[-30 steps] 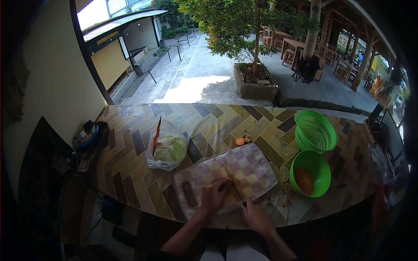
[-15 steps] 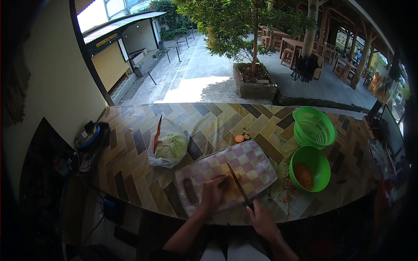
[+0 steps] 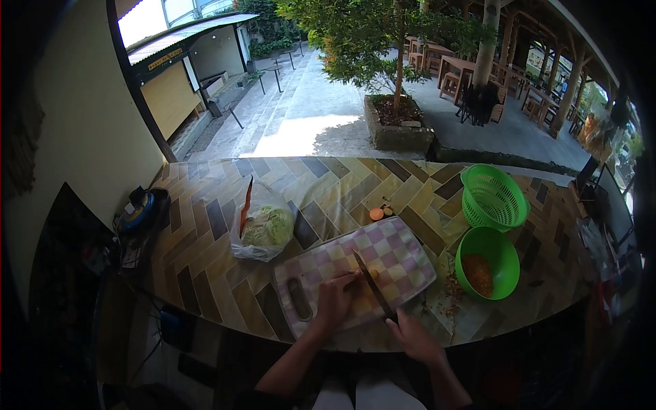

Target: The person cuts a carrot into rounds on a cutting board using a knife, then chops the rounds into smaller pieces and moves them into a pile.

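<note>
Tray: the black tray (image 3: 162,204) with a blue rounded object (image 3: 137,210) lies between nine and ten o'clock of the board, twelve pointing away from the person.
Bag: at ten o'clock, a translucent white plastic bag (image 3: 258,253) holds a pale green leafy cabbage (image 3: 265,227); a long, thin orange-red strip (image 3: 246,203) sticks up beside it.
Board: the pink-and-white checked rectangular cutting board (image 3: 328,255) slants from eight toward two.
Left hand: the left hand (image 3: 333,301) rests on the board with bent fingers, left of the blade; whether they grip anything cannot be told.
Knife: the long, dark-bladed knife (image 3: 373,285) runs from five, at its handle, to eleven, at its tip.
Orange piece: the small orange-yellow piece (image 3: 374,273) sits on the board just right of the blade, at three from the left fingertips, the nearer hand, and eleven from the right.
Right hand: the right hand (image 3: 415,336) grasps the knife handle.
Bowl: at three, the smooth green plastic bowl (image 3: 506,265) holds orange shreds (image 3: 477,275).
Colander: at two, the green perforated plastic colander (image 3: 504,198) adjoins the bowl.
</note>
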The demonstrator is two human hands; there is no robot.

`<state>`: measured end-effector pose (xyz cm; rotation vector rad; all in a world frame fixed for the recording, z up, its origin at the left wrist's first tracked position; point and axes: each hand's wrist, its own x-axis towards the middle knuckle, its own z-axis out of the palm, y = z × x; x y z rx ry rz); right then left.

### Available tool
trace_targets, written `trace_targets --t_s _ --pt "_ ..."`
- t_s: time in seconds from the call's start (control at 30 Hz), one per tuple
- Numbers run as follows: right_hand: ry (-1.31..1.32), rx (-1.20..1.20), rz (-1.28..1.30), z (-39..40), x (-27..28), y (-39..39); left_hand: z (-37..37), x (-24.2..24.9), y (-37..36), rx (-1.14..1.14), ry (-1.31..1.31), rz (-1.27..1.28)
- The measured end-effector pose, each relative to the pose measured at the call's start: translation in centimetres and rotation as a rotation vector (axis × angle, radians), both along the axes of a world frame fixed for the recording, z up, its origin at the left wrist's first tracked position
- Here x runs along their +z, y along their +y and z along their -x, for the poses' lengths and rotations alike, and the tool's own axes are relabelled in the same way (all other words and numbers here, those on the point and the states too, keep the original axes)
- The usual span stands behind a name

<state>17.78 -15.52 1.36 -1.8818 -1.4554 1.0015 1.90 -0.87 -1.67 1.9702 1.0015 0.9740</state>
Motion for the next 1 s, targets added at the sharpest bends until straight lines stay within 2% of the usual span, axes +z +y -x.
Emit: trace_targets --t_s 0.17,0.37,0.47,0.67,0.77,1.0 --pt "-0.010 0.024 0.101 0.3 0.7 2.4 -0.1 -0.9 0.4 -0.008 -0.011 -0.071" --pt "-0.078 -0.002 -0.053 1.1 -4.0 4.2 -0.1 -1.2 0.2 0.006 0.027 -0.074" --pt "-0.093 -0.028 -0.008 1.8 -2.5 4.0 0.0 -0.8 0.0 0.017 -0.002 -0.032" --pt "-0.079 -0.043 0.054 0.6 -0.8 0.3 -0.1 -0.5 -0.5 0.061 0.020 -0.120" --pt "-0.135 0.010 0.113 -0.6 0.2 -1.0 -0.1 -0.4 -0.5 0.064 -0.003 -0.111" --pt "-0.066 -0.062 0.014 0.0 1.0 -1.8 0.1 -0.4 -0.4 0.032 -0.068 -0.037"
